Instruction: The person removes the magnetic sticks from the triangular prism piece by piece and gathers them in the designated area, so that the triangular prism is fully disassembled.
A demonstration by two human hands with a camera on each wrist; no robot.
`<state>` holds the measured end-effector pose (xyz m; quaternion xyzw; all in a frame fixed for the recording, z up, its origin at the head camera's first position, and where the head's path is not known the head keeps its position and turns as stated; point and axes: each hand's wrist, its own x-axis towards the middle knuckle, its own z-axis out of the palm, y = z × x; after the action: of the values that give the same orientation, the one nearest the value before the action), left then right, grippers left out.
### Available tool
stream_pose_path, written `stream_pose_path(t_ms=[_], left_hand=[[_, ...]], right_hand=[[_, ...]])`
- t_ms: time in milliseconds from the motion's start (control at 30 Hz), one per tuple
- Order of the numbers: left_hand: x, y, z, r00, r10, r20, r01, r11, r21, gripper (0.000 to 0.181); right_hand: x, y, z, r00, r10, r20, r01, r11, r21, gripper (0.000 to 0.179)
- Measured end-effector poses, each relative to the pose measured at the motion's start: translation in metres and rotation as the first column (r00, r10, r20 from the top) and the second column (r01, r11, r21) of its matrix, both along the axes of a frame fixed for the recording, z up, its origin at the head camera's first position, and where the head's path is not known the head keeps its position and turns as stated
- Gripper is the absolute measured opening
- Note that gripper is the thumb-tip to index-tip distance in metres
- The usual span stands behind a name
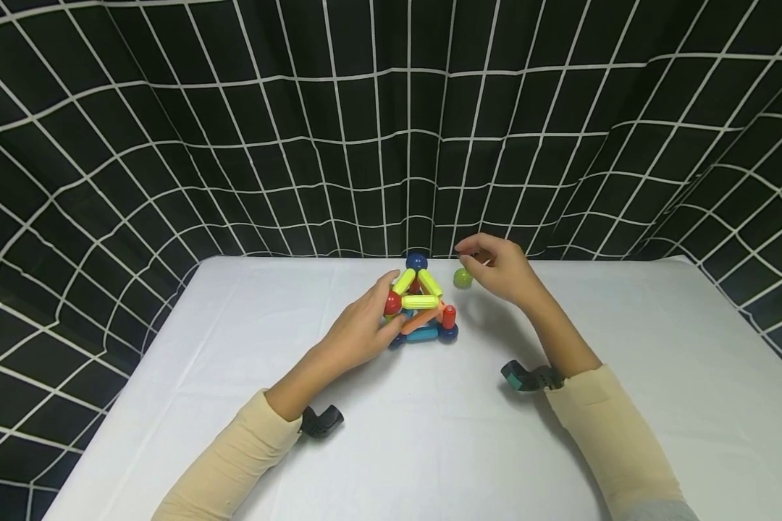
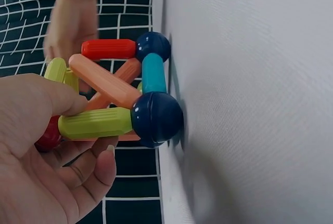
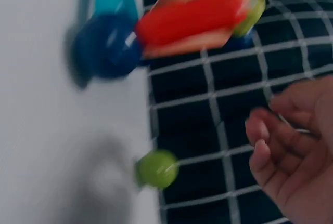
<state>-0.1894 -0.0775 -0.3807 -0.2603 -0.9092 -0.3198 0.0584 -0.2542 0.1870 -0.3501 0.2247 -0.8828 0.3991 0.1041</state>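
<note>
My left hand (image 1: 360, 327) grips the left side of a frame of magnetic rods and balls (image 1: 420, 302). In the left wrist view, its thumb presses a lime rod (image 2: 96, 123), with fingers curled beneath and a red ball (image 2: 49, 134) partly hidden by the hand. Dark blue balls (image 2: 157, 117) and teal rods form the base, with orange rods slanting between. A red rod (image 1: 449, 317) stands upright on the right corner's ball. My right hand (image 1: 498, 269) hovers right of the frame, fingers loosely bent and holding nothing, beside a loose green ball (image 3: 157, 169) on the table.
A white cloth covers the table (image 1: 391, 434). Close behind its far edge hangs a black curtain with a white grid (image 1: 378, 145). The frame and the green ball lie near that far edge.
</note>
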Motion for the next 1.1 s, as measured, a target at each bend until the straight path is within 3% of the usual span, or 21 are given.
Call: stream_pose_path(t_ms=[67,167,300,433,567,700,933,1100], left_hand=[[0.0,0.0,0.0,1.0,-0.001,-0.003,0.001,1.0,0.002,0.071],[0.001,0.0,0.001,1.0,-0.005,-0.007,0.005,1.0,0.001,0.069],[0.002,0.001,0.001,1.0,-0.017,-0.018,0.017,1.0,0.007,0.067],[0.002,0.002,0.001,1.0,-0.015,-0.022,0.015,1.0,0.006,0.066],[0.002,0.001,0.001,1.0,-0.011,-0.025,0.011,1.0,0.002,0.066],[0.001,0.001,-0.001,0.999,-0.017,-0.04,0.017,1.0,-0.001,0.066],[0.001,0.003,-0.002,0.997,-0.034,-0.069,0.035,0.999,0.011,0.062],[0.002,0.004,-0.002,0.997,-0.035,-0.066,0.036,0.999,0.005,0.061]], right_hand=[[0.01,-0.009,0.008,0.992,0.099,-0.072,-0.098,0.995,0.016,0.014],[0.025,-0.025,0.016,0.96,0.247,-0.129,-0.24,0.968,0.067,0.011],[0.04,-0.044,0.019,0.916,0.362,-0.172,-0.335,0.927,0.169,0.014],[0.048,-0.056,0.016,0.893,0.375,-0.247,-0.305,0.91,0.28,0.023],[0.051,-0.06,0.012,0.894,0.351,-0.277,-0.25,0.906,0.343,0.026],[0.052,-0.06,0.012,0.89,0.356,-0.284,-0.248,0.902,0.354,0.024],[0.052,-0.056,0.017,0.862,0.4,-0.31,-0.285,0.89,0.357,0.027],[0.053,-0.055,0.019,0.861,0.405,-0.308,-0.286,0.886,0.365,0.027]])
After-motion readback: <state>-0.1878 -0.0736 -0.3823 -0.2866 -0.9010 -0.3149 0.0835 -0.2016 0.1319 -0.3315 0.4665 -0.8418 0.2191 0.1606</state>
